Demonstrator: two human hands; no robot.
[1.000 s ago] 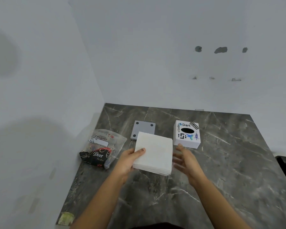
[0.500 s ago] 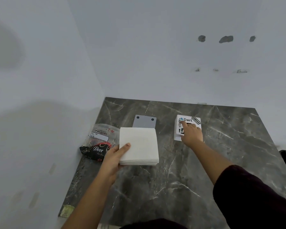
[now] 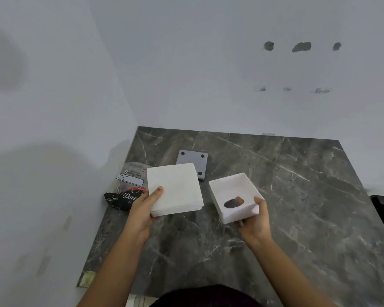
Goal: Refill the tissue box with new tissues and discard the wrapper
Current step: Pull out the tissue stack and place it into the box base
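Gripping tissue stack (image 3: 174, 188) in left hand (image 3: 142, 209), upturned tissue box (image 3: 234, 196) clasped in right hand (image 3: 256, 222)

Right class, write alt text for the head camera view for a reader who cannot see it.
Left hand holds a white tissue stack; right hand holds an upturned, empty tissue box above a dark marble table. Wrapper and grey base plate lie behind.

Both forearms are showing bare from wrist to elbow, with no watch, ring or band appearing on the left hand (image 3: 142, 212) or the right hand (image 3: 256, 222); a dark, maroon-black garment (image 3: 206, 295) is covering the person's torso at the bottom edge
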